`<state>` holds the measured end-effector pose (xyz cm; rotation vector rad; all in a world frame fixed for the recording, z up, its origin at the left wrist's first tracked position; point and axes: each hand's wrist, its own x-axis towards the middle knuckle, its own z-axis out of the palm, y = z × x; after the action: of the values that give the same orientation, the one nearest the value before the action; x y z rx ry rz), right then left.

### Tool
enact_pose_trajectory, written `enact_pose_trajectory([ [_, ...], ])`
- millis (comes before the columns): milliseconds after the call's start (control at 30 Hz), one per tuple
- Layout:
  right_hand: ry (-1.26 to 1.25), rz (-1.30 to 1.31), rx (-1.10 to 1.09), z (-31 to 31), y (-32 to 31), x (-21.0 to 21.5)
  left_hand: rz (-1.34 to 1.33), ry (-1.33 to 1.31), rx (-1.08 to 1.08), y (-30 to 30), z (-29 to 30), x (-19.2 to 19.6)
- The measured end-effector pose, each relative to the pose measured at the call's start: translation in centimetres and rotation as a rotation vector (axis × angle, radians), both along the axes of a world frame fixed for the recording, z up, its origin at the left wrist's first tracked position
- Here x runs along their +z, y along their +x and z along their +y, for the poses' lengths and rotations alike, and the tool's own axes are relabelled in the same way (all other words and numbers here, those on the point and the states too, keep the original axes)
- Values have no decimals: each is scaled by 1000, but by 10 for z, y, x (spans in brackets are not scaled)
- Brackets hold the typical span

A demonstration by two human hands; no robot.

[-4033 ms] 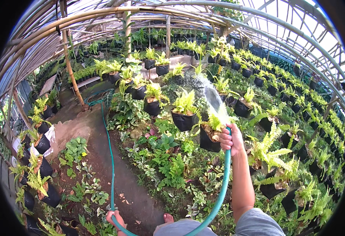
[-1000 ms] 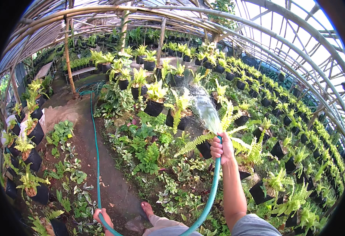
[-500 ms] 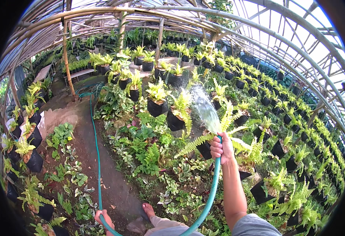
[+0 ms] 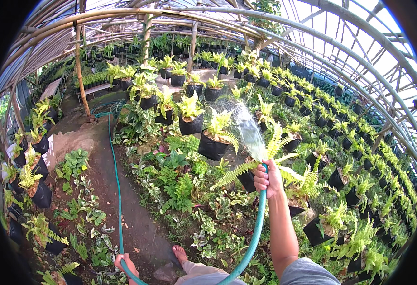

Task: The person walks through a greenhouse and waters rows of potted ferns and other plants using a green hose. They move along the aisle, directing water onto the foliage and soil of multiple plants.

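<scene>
My right hand [image 4: 268, 179] is closed round the end of a green garden hose [image 4: 254, 242], thumb near its mouth. A fan of water [image 4: 249, 130] sprays up and forward from it over ferns in black grow bags. Low on the left, my left hand [image 4: 126, 264] grips the same hose farther along, where it bends toward my body. Just beyond the spray hangs a fern in a black bag [image 4: 213, 147], with another bagged fern [image 4: 191, 124] to its left. Right behind my right hand, a fern's fronds [image 4: 234, 175] spread out beside the hose end.
The hose trails back along a dirt path [image 4: 137, 209] to a coil [image 4: 105, 113] by a wooden post [image 4: 81, 71]. Rows of hanging bagged ferns [image 4: 322, 118] fill the right. Variegated ground plants [image 4: 218, 209] border the path. Bamboo arches [image 4: 284, 33] curve overhead.
The bagged ferns near the spray have swung and turned a little, the closest one shifting slightly. The water fan has changed shape slightly. Both hands stay in place on the hose.
</scene>
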<state>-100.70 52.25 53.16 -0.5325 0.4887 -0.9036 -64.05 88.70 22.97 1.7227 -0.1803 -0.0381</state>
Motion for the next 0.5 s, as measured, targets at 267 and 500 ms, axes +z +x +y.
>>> enact_pose_trajectory([
  [267,-10,-5,-6,1,0,0,-20,-9,3,0,-1,2],
  [500,-3,-9,-7,3,-1,1,-22,-15,3,2,0,-2],
])
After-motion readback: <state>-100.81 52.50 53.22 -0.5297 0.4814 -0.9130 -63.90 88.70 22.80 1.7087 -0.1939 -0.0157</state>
